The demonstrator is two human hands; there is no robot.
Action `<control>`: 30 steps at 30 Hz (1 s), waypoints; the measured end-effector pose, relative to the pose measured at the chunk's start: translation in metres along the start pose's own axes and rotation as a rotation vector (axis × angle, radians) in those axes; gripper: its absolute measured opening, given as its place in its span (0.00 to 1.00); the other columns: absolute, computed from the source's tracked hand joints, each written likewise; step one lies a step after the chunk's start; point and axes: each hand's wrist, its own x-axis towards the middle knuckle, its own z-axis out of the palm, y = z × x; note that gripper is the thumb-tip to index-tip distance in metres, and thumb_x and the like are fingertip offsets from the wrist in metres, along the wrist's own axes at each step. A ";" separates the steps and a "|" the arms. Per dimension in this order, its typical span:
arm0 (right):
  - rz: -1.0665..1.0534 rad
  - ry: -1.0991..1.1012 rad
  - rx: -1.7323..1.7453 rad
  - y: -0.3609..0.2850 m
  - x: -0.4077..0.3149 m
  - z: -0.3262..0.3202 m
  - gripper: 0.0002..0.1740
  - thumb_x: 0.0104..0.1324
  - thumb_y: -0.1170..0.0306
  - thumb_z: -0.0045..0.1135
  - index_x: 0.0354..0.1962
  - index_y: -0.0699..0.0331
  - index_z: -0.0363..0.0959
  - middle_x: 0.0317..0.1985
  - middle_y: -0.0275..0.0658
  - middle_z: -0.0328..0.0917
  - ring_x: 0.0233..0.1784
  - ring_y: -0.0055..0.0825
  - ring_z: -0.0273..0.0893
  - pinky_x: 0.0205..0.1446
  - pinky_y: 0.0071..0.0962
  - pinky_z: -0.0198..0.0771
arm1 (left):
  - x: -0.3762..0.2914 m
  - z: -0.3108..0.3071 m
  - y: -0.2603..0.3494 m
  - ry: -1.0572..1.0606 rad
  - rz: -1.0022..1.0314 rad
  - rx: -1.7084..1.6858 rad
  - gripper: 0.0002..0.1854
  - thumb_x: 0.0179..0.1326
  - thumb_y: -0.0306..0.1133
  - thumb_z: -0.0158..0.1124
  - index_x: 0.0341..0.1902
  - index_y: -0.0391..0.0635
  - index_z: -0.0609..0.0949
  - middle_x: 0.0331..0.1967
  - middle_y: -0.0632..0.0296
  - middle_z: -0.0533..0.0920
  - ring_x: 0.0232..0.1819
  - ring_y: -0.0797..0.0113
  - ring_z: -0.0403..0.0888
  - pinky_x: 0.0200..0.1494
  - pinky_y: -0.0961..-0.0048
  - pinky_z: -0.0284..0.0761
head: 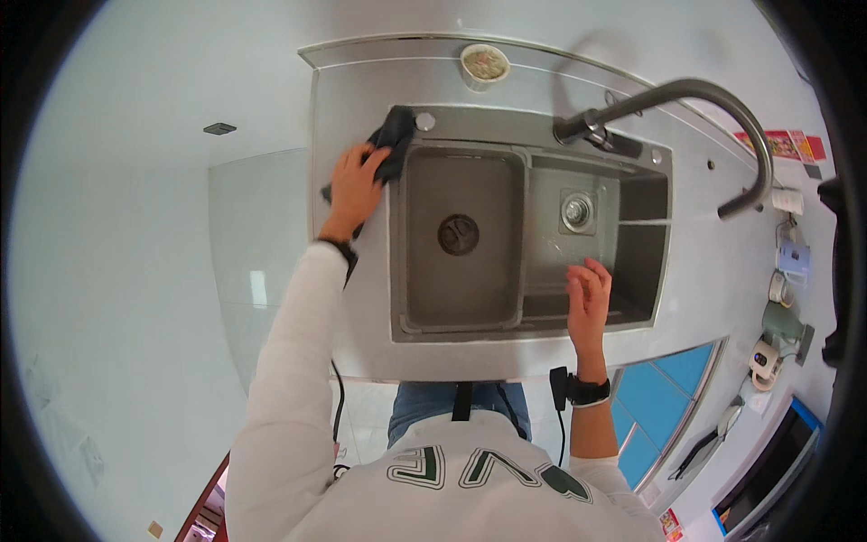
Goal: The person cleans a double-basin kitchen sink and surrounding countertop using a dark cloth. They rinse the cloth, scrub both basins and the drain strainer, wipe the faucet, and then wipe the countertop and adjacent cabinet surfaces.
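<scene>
My left hand [357,183] presses on a dark grey cloth [395,139] at the left rim of a double-bowl kitchen sink [460,335]. The cloth lies bunched over the counter and the sink's back left corner. Over the front of the right bowl hangs my right hand [588,298], fingers loosely curled, holding nothing. A curved metal faucet [711,91] arches over the right side, and a thin streak that looks like running water shows over the right bowl. Each bowl has a drain: a dark one [458,234] on the left, a shiny strainer [578,211] on the right.
A white tub with pale contents [485,64] stands behind the sink. Along the right wall are a light blue cup [794,261], a cream mug-like item [765,362] and red packets [786,144]. Black cables hang by both wrists. The counter's front edge [474,376] is close to my body.
</scene>
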 end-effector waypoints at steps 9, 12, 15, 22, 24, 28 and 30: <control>0.013 -0.031 -0.047 0.073 -0.123 -0.090 0.09 0.71 0.76 0.52 0.46 0.62 0.78 0.60 0.46 0.66 0.58 0.35 0.73 0.48 0.27 0.76 | -0.334 0.051 0.122 0.132 -0.417 0.179 0.33 0.48 0.22 0.65 0.64 0.47 0.76 0.57 0.47 0.75 0.61 0.44 0.70 0.65 0.53 0.63; 0.128 0.038 -0.078 0.126 -0.194 -0.143 0.09 0.71 0.76 0.52 0.45 0.60 0.79 0.58 0.45 0.68 0.56 0.35 0.74 0.46 0.28 0.78 | -0.338 0.094 0.179 0.080 -0.290 0.206 0.33 0.49 0.23 0.66 0.64 0.46 0.76 0.57 0.47 0.74 0.61 0.45 0.69 0.65 0.53 0.63; 0.193 0.235 -0.081 0.210 -0.276 -0.177 0.08 0.71 0.76 0.53 0.44 0.60 0.80 0.57 0.43 0.69 0.53 0.33 0.76 0.45 0.28 0.78 | -0.323 0.163 0.248 0.009 -0.032 0.091 0.36 0.45 0.25 0.69 0.64 0.52 0.77 0.60 0.51 0.72 0.62 0.47 0.69 0.62 0.54 0.64; 0.444 0.491 0.464 0.295 -0.395 -0.185 0.18 0.69 0.75 0.57 0.56 0.57 0.73 0.63 0.40 0.64 0.57 0.31 0.74 0.53 0.30 0.77 | -0.225 0.256 0.461 -0.241 0.337 0.022 0.34 0.54 0.31 0.67 0.68 0.54 0.74 0.63 0.54 0.71 0.63 0.49 0.69 0.61 0.53 0.64; 0.388 0.528 0.654 0.279 -0.394 -0.167 0.30 0.70 0.74 0.57 0.68 0.54 0.61 0.70 0.40 0.57 0.65 0.34 0.69 0.62 0.35 0.72 | -0.220 0.262 0.494 -0.578 0.204 -0.241 0.31 0.63 0.35 0.63 0.71 0.53 0.70 0.67 0.54 0.70 0.64 0.53 0.70 0.62 0.56 0.66; 0.157 0.638 0.682 0.224 -0.369 -0.140 0.47 0.66 0.73 0.62 0.77 0.52 0.45 0.77 0.39 0.45 0.76 0.39 0.56 0.73 0.39 0.61 | -0.256 0.196 0.548 -1.389 -0.081 -0.671 0.30 0.70 0.40 0.58 0.74 0.46 0.66 0.71 0.56 0.67 0.68 0.61 0.68 0.64 0.61 0.68; 0.078 0.622 0.636 0.196 -0.347 -0.117 0.44 0.66 0.73 0.62 0.76 0.55 0.49 0.74 0.40 0.53 0.74 0.35 0.58 0.74 0.34 0.57 | -0.260 0.152 0.527 -1.555 0.086 -0.688 0.30 0.72 0.41 0.55 0.74 0.44 0.66 0.70 0.56 0.68 0.69 0.63 0.67 0.64 0.63 0.69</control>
